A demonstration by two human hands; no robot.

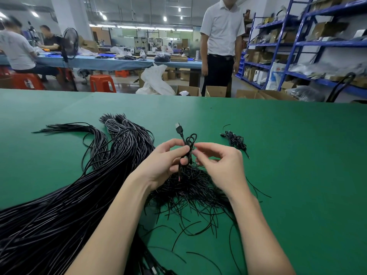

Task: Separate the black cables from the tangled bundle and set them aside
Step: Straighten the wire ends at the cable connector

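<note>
My left hand (164, 161) and right hand (216, 161) pinch one looped black cable (190, 141) above the tangled bundle (190, 187) on the worktop (297, 155).

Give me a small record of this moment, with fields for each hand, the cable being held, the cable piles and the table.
left hand: grips a folded black cable
right hand: fingers curled, pinching the same cable
held cable: looped, its USB plug pointing up
tangled bundle: loose, lying under both hands
long cable bunch: on the left, two ends tied with bands
set-aside pile: small, on the right, apart from the bundle
table: green surface
</note>
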